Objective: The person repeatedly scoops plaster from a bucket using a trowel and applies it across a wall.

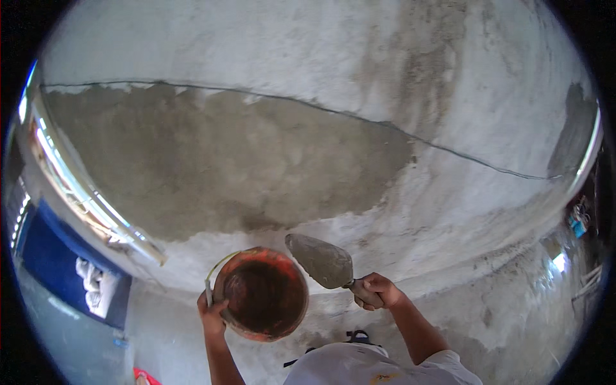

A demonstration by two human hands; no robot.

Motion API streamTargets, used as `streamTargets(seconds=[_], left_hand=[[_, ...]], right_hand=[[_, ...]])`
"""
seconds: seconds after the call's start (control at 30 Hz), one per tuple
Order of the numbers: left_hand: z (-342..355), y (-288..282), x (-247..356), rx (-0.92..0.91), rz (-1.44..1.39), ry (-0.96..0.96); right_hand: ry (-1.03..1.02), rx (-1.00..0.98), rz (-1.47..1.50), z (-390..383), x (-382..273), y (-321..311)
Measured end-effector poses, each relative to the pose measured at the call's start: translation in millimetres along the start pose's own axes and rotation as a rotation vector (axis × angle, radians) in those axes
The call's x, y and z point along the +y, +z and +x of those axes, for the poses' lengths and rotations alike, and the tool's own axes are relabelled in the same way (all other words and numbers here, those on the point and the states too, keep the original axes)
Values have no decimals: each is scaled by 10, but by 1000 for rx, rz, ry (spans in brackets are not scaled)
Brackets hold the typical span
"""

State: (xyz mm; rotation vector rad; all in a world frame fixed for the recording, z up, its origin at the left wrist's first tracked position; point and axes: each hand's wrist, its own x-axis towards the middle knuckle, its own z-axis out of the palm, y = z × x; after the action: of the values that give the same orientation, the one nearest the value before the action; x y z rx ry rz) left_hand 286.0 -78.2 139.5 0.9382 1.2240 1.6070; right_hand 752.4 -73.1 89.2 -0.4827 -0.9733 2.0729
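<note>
My left hand [213,313] grips an orange-red bucket [296,292] at its left side, thumb over the rim. The bucket tilts so that its dark, mortar-stained inside faces me, and its thin yellowish handle [221,263] curves up on the left. In my right hand [378,292] is the handle of a pointing trowel [321,260]. Grey mortar coats the broad blade, which points up and left, just right of the bucket's rim. Beyond both stands a wall with a wide patch of damp grey plaster [237,160].
A dark string or cable [359,117] runs across the wall along the patch's top edge. At the left are a bright opening [83,186] and a blue panel [51,250]. A red item [146,376] lies on the concrete floor [167,340] at lower left. My sandal [359,336] shows below.
</note>
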Motion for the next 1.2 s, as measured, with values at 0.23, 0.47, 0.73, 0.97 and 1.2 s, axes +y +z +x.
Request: streamTargets(seconds=[0.23, 0.47, 0.73, 0.97, 1.2], left_hand=[[-208, 423, -502, 7, -21, -1], [-317, 637, -785, -40, -65, -59], [-463, 807, -781, -87, 47, -72], [-469, 700, -855, 33, 54, -18], [-509, 456, -956, 99, 82, -130]], right_hand=[[-508, 386, -474, -603, -418, -147], [-1012, 959, -1278, -401, -868, -235], [-1283, 1240, -1587, -37, -1011, -556], [-1126, 1360, -1671, 31, -902, -917], [-1262, 1185, -1541, -30, -951, -819]])
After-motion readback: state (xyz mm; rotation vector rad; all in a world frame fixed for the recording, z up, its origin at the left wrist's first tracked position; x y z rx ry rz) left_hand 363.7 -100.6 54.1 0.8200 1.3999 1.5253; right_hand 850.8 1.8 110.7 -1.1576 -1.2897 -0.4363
